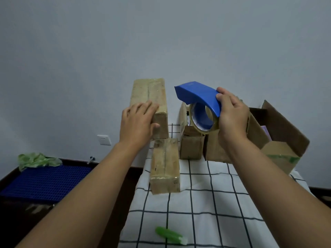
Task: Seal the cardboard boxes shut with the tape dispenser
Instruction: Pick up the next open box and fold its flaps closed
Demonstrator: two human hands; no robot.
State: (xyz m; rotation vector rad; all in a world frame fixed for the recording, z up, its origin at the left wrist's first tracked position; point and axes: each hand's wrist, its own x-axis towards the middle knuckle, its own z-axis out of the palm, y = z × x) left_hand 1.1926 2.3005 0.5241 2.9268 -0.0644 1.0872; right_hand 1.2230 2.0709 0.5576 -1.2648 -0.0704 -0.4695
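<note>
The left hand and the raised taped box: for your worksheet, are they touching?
Touching. The head view shows the left hand laid on the raised taped box, thumb against its near end.

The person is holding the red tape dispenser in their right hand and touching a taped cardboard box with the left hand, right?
Not quite: the head view shows the plastic tape dispenser is blue. The right hand grips it, and the left hand rests on the taped cardboard box.

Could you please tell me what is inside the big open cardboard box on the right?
Inside the open box a pale purple item shows against the far wall. The box's near wall hides the rest of the interior.
</note>
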